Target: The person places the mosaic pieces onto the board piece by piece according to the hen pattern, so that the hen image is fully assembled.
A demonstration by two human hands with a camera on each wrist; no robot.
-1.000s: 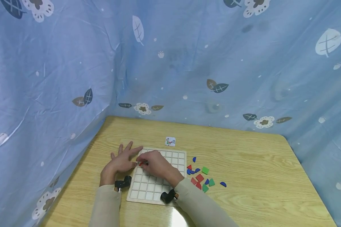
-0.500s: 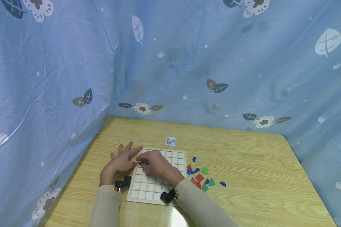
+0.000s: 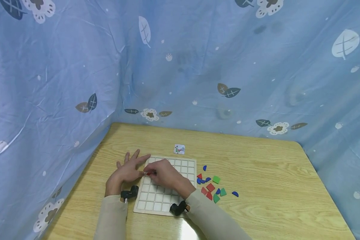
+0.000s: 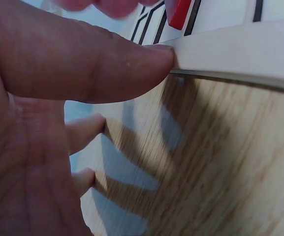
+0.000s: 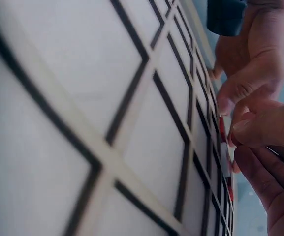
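"What's the board (image 3: 150, 206) made like?"

"Flat and pale, with square cells divided by raised ribs. It lies on the grained wooden table (image 3: 243, 160). Right of it are thin blue half-discs (image 3: 235, 194), a green square (image 3: 216, 179) and other flat pieces."

"And the red piece (image 4: 179, 14)?"

"At the board's upper left. The head view gives only a sliver; the left wrist view shows its straight, glossy edge, tilted. The right wrist view adds a second red patch (image 5: 230, 189) by the far cells."

"The hands?"

"The right hand (image 3: 165, 174) reaches across, narrow, thumb and fingers pinching the red piece. The left hand (image 3: 127, 170) is spread wide, fingertips on the table, thumb touching the board's rim."
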